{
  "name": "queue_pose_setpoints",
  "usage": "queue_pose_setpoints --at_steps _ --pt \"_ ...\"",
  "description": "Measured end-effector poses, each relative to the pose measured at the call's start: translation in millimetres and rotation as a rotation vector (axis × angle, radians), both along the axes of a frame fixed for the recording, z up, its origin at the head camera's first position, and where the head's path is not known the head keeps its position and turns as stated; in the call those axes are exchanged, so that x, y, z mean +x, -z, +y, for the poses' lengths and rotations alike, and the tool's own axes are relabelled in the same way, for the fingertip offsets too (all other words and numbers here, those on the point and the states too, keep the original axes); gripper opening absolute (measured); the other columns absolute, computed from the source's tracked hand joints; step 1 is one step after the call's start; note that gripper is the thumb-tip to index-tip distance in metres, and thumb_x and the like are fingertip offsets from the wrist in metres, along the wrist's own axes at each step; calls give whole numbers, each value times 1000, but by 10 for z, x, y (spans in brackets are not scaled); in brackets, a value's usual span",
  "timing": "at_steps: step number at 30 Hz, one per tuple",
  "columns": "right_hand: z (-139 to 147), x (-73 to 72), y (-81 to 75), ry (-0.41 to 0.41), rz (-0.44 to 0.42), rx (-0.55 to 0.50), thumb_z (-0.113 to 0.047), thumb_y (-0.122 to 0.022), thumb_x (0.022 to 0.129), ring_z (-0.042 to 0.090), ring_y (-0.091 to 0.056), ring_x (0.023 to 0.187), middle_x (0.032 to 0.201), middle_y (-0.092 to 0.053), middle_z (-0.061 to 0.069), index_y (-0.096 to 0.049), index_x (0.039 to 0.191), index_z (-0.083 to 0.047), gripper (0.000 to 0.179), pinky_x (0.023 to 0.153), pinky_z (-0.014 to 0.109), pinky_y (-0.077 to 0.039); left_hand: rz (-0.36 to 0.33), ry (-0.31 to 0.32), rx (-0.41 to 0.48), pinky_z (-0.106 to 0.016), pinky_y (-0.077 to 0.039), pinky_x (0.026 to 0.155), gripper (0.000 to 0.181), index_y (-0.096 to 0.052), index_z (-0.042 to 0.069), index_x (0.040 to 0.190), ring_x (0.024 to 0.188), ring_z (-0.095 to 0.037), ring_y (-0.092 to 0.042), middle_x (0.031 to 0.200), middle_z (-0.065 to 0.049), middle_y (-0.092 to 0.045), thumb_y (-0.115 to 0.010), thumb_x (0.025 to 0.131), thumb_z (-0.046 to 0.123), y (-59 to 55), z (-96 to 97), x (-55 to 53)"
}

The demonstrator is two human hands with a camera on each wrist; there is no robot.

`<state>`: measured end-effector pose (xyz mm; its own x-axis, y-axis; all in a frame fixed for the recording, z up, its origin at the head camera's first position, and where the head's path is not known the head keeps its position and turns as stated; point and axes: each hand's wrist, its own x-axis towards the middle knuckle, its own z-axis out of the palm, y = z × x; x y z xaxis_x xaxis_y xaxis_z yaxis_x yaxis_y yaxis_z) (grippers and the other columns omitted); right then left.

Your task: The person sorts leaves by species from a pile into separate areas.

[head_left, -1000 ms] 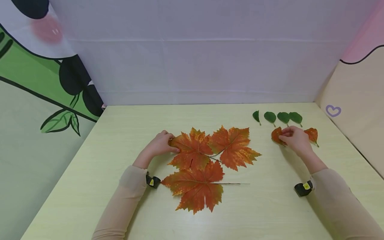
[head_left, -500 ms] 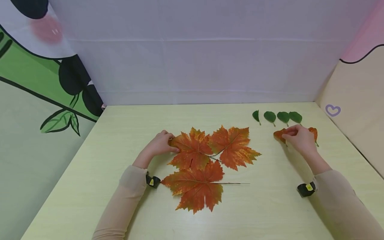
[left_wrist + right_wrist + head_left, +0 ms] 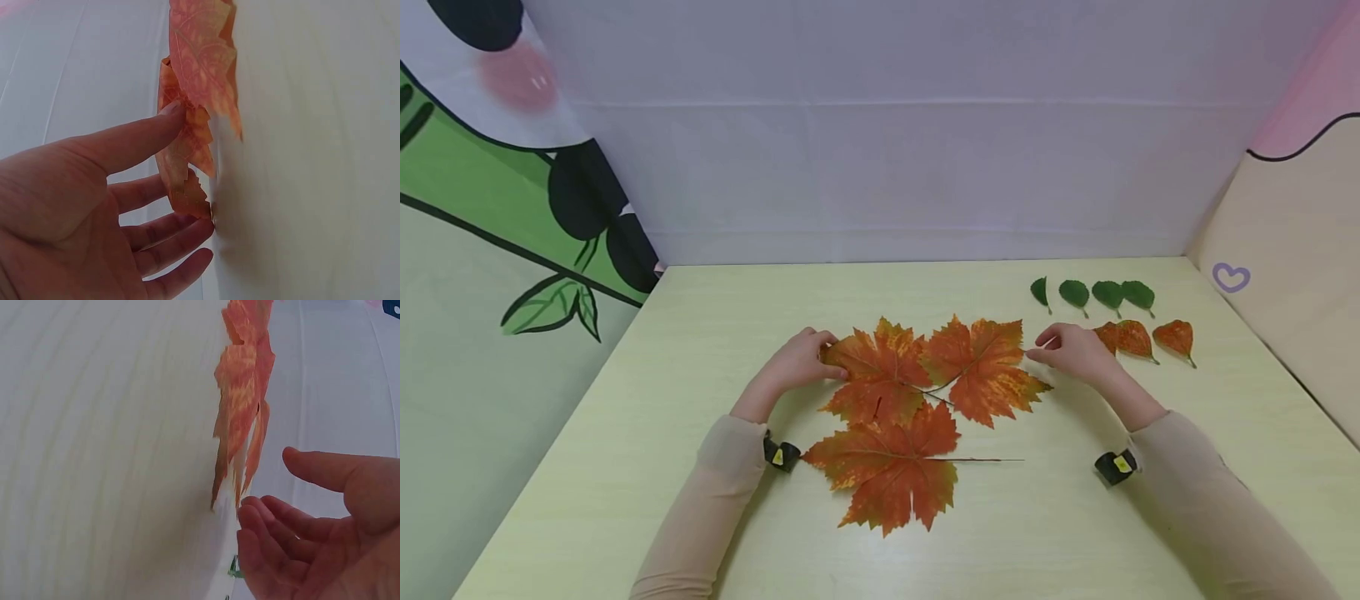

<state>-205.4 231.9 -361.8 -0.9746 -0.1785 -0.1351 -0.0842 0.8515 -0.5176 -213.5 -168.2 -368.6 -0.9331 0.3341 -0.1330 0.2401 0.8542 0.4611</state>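
In the head view my left hand (image 3: 800, 358) holds the left edge of an orange artificial maple leaf (image 3: 883, 371). The left wrist view shows the thumb on this leaf's face (image 3: 181, 140) and fingers behind its edge. A second maple leaf (image 3: 973, 362) lies to its right, their stems meeting. Below them is a third maple leaf (image 3: 895, 467), its stem pointing right. My right hand (image 3: 1075, 354) hovers just right of the second leaf, thumb and fingers apart and holding nothing. In the right wrist view the fingertips are close to that leaf's edge (image 3: 240, 412); contact is unclear.
Several small green leaves (image 3: 1074, 292) form a row at the back right of the pale table (image 3: 587, 467). In front of them lie small orange leaves (image 3: 1133, 340), the leftmost partly behind my right hand. A fabric wall (image 3: 925, 167) rises along the back edge.
My right hand has let go of a small orange leaf, which now lies in the row, and has moved left toward the maple leaves. My left hand has stayed in place.
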Motion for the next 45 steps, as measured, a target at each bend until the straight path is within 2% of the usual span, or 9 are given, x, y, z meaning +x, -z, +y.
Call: queue_pose_setpoints --at_steps 5,9,15,18,22,27,30,39,45 --pt "-216 -72 67 -38 -77 52 -44 -63 82 25 -57 79 101 -60 20 -53 110 5 57 64 33 -46 -15 -27 20 -41 -42 83 61 -50 -3 122 93 -27 -49 109 -18 -49 -72 77 31 -16 -2 -7" --pt "-322 -105 109 -13 -83 93 -50 -66 76 23 -53 72 88 -57 15 -51 99 4 60 58 29 -41 -20 -60 -8 -43 -42 85 65 -48 -4 123 97 -30 -50 114 -21 -47 -71 77 35 -29 -12 15" --pt "-377 -103 124 -12 -97 105 -46 -69 75 20 -45 64 76 -49 8 -47 89 0 53 54 28 -35 -21 -111 -29 -39 -45 76 55 -53 -3 109 87 -27 -53 104 -17 -52 -69 78 40 -59 -81 214" --pt "-370 -104 132 -23 -111 84 -42 -71 75 20 -45 66 79 -50 9 -47 93 2 53 56 28 -36 -65 -58 3 -31 -44 64 42 -57 2 93 72 -19 -51 87 -9 -56 -67 79 40 -60 -101 373" --pt "-347 -116 147 -28 -112 65 -38 -73 74 18 -42 63 74 -45 6 -46 87 0 48 55 27 -33 -113 86 7 -27 -40 61 39 -59 8 85 68 -14 -47 80 -2 -54 -69 76 44 -62 -90 564" --pt "-327 -128 175 -31 -111 20 -34 -74 73 12 -29 50 56 -27 -3 -35 61 -12 46 49 25 -24 -91 220 -91 -31 -41 70 48 -58 8 94 77 -14 -46 86 0 -51 -77 67 43 -94 -33 748" --pt "-324 -120 183 -31 -115 -3 -33 -74 74 11 -24 48 53 -21 -4 -29 58 -14 51 49 26 -22 -49 266 -137 -30 -40 68 44 -56 9 90 74 -13 -44 83 1 -48 -80 65 37 -126 1 836" --pt "-334 -75 151 2 -122 -3 -30 -74 74 16 -38 60 66 -37 2 -44 76 -5 39 54 28 -30 -7 276 -163 -27 -36 61 30 -56 12 76 70 -13 -40 77 2 -44 -81 65 23 -87 13 889" --pt "-349 -73 139 -3 -112 -29 -27 -73 75 15 -39 57 64 -38 1 -47 73 -5 34 53 27 -30 -30 247 -157 -26 -37 62 26 -59 11 76 68 -12 -40 75 3 -46 -80 66 23 -74 7 874"
